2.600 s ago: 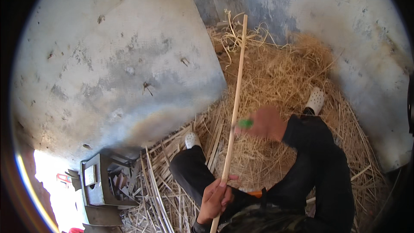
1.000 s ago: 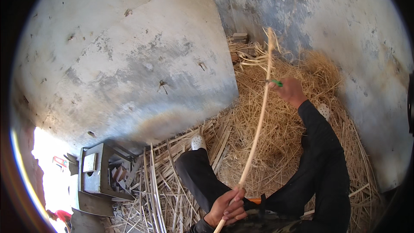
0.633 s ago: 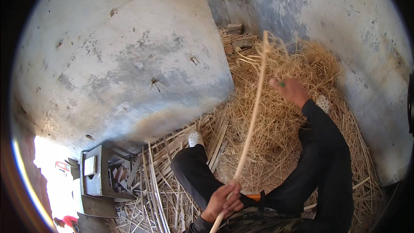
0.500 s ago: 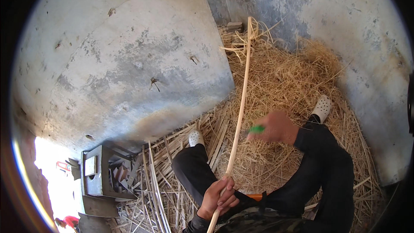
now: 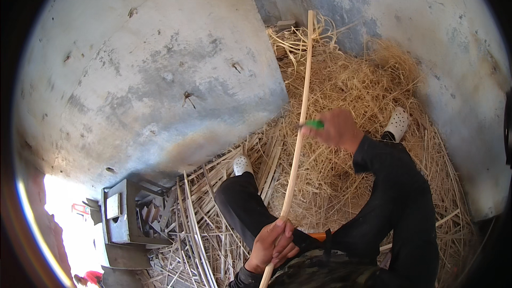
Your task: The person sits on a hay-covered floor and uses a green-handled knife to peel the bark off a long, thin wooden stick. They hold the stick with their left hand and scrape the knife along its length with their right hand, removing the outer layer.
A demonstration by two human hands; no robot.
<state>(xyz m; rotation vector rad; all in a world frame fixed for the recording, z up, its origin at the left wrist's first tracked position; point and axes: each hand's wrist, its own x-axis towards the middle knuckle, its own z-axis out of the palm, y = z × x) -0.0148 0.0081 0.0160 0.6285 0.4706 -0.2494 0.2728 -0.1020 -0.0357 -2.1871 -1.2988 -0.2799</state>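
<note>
A long pale strip of split bamboo or wood (image 5: pixel 307 74) runs from my lap up toward the far wall. Low on the strip, my left hand (image 5: pixel 272 246) is closed around it. Farther along, beside the strip, my right hand (image 5: pixel 340 128) grips a small green-handled knife (image 5: pixel 314 124). Its short dark blade is blurred and meets or nearly meets the strip; exact contact is unclear. Curled pale shavings (image 5: pixel 292 42) lie by the strip's far end.
A heap of fine straw-like shavings (image 5: pixel 362 85) spreads between my legs and the far wall. Flat split strips (image 5: pixel 266 162) cover the floor at left. A grey stool-like frame (image 5: pixel 124 216) lies there too. A plastered wall panel (image 5: pixel 176 64) stands left; a brick (image 5: pixel 286 24) sits behind.
My right hand has moved farther away and slightly left with the knife, up against the strip. The strip's far end sits slightly higher in view. My left hand keeps its hold.
</note>
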